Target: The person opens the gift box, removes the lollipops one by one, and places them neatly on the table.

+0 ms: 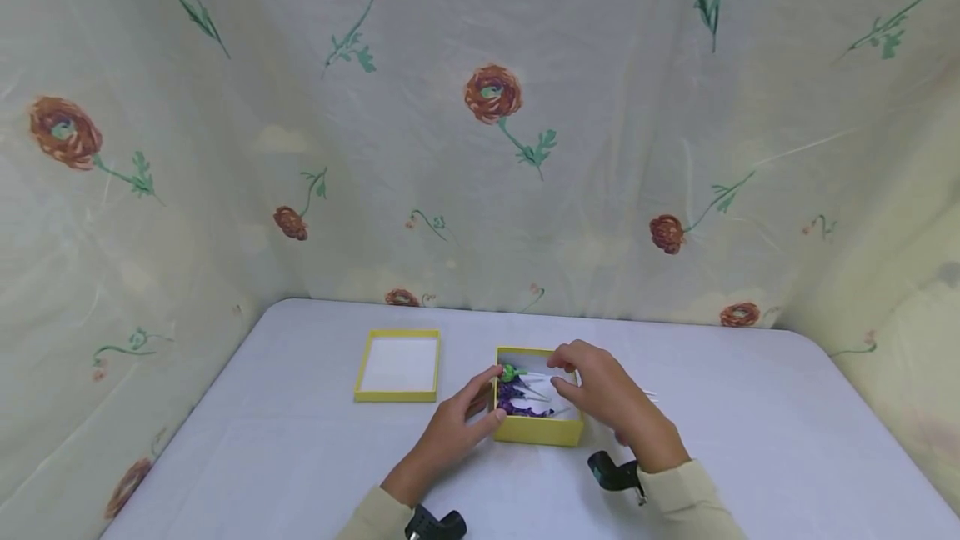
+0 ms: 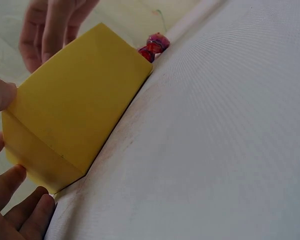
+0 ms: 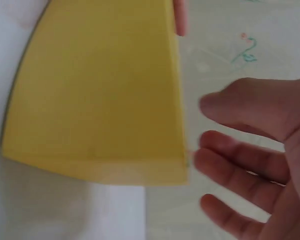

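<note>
A yellow box (image 1: 537,430) with a white inside stands uncovered on the table. Along its left side lie lollipops in purple wrappers (image 1: 517,397) and one with a green wrapper (image 1: 510,372), their white sticks pointing right. My left hand (image 1: 457,423) rests against the box's left wall, with thumb and index fingertip at the rim and the other fingers along the outside, as the left wrist view shows. Over the box's right part is my right hand (image 1: 600,382), thumb and fingers apart and nothing between them. In the right wrist view its fingers (image 3: 240,167) are beside the box's top edge.
A yellow-rimmed lid (image 1: 396,397), white inside, lies left of the box. White sticks (image 1: 651,395) show on the table beyond my right hand. A red-wrapped lollipop (image 2: 154,46) appears past the box in the left wrist view. Flowered curtain (image 1: 480,215) surrounds the table.
</note>
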{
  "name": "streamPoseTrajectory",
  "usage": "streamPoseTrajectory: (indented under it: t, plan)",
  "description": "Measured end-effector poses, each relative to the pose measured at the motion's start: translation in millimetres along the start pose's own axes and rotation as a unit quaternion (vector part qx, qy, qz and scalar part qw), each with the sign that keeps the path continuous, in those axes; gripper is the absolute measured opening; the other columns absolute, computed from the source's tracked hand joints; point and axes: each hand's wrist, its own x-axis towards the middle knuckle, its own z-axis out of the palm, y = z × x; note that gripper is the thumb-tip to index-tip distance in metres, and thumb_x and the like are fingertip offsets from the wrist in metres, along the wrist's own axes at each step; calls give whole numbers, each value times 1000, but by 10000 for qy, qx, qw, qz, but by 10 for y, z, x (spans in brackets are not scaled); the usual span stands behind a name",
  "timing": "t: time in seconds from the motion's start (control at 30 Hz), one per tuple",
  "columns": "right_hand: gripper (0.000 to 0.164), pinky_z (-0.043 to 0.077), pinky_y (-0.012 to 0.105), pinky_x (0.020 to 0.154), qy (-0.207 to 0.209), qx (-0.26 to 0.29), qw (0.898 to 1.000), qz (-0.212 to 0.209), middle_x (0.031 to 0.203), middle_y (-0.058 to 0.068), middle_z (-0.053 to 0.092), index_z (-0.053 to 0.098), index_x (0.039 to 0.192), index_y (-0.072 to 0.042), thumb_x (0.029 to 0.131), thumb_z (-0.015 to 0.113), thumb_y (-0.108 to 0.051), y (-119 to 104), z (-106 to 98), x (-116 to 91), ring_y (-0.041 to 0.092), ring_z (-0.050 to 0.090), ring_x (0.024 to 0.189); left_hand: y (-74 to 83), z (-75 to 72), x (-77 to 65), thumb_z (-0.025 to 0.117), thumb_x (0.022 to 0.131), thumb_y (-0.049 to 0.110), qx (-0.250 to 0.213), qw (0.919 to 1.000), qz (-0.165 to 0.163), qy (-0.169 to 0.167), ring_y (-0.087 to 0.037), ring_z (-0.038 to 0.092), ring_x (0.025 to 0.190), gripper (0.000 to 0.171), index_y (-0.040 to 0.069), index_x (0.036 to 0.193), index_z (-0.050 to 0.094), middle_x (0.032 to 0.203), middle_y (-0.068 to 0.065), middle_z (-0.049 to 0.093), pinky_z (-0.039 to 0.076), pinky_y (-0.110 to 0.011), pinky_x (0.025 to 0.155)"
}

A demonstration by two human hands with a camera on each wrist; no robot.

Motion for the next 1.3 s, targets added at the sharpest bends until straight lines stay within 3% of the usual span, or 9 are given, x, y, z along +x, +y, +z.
streamPoseTrajectory:
  t: [0.23, 0.3, 0.53, 0.83, 1.1, 1.3]
  plan:
    - [23, 58, 37, 84, 471, -23, 9982, -357, 100, 6, 66, 68, 105, -9, 84, 75, -11, -3, 172, 70, 20, 62, 92, -12, -1, 4, 58, 96, 33, 0, 9999, 102, -7, -24, 41, 136, 58, 33, 149, 34, 153, 3, 36, 39, -36, 110]
    - [22, 58, 36, 84, 520, -22, 9979, -374, 99, 5, 65, 68, 105, -10, 84, 75, -11, -7, 215, 92, 19, 61, 92, 56, -11, -17, 58, 96, 30, -23, 10000, 86, -10, -26, 41, 136, 58, 29, 150, 34, 153, 1, 36, 39, -38, 110]
    - [23, 57, 32, 85, 618, 107, 9971, -440, 99, 1, 65, 68, 105, -11, 83, 76, -11, -55, 353, 187, 14, 59, 91, -5, -4, -3, 58, 96, 36, 4, 10000, -21, -5, -22, 41, 136, 59, 36, 149, 33, 152, 6, 35, 39, -35, 110]
    - [22, 57, 34, 86, 503, 375, 9968, -500, 101, 4, 65, 68, 106, -11, 84, 74, -11, -120, 445, 253, 18, 62, 94, 214, -44, -54, 58, 96, 24, -251, 9997, 3, -83, -31, 40, 136, 59, 19, 150, 34, 153, -7, 36, 38, -43, 110]
    - [22, 57, 33, 86, 422, 246, 9987, -161, 102, 0, 65, 68, 106, -13, 85, 74, -13, -122, 555, 288, 15, 64, 96, 4, -6, 5, 57, 97, 32, -86, 9999, 79, -36, -25, 40, 136, 58, 32, 149, 34, 153, 3, 36, 40, -36, 109]
    - [24, 57, 34, 87, 394, 172, 9990, -139, 104, 0, 65, 68, 108, -14, 85, 75, -15, -96, 583, 275, 15, 64, 98, -24, -2, 18, 57, 97, 35, -63, 9999, 123, -70, -23, 39, 137, 59, 34, 150, 32, 153, 6, 35, 40, -33, 109]
